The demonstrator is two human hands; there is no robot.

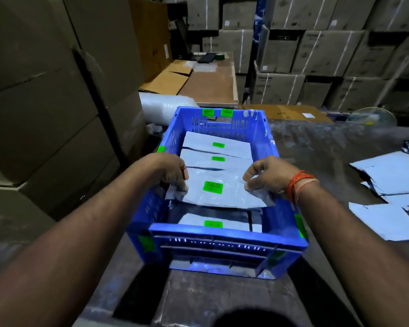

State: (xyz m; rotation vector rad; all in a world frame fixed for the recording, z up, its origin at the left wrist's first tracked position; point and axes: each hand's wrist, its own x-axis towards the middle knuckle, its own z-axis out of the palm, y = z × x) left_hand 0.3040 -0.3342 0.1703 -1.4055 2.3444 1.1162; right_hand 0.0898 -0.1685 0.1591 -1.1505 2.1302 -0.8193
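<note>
A blue plastic crate (224,234) stands on a dark table in front of me. Inside it lie several white flat packets with green labels, one low at the near end (213,224) and others stacked toward the far end (217,147). I hold one more white packet (215,188) over the crate's middle, tilted slightly. My left hand (172,172) grips its left edge, fingers curled over the top. My right hand (266,177) pinches its right edge; an orange thread band circles that wrist.
More white packets (387,175) lie spread on the table to the right. Tall stacks of cardboard boxes (45,102) rise at the left and along the back. A bubble-wrap roll (161,105) and a brown desk (210,83) sit behind the crate.
</note>
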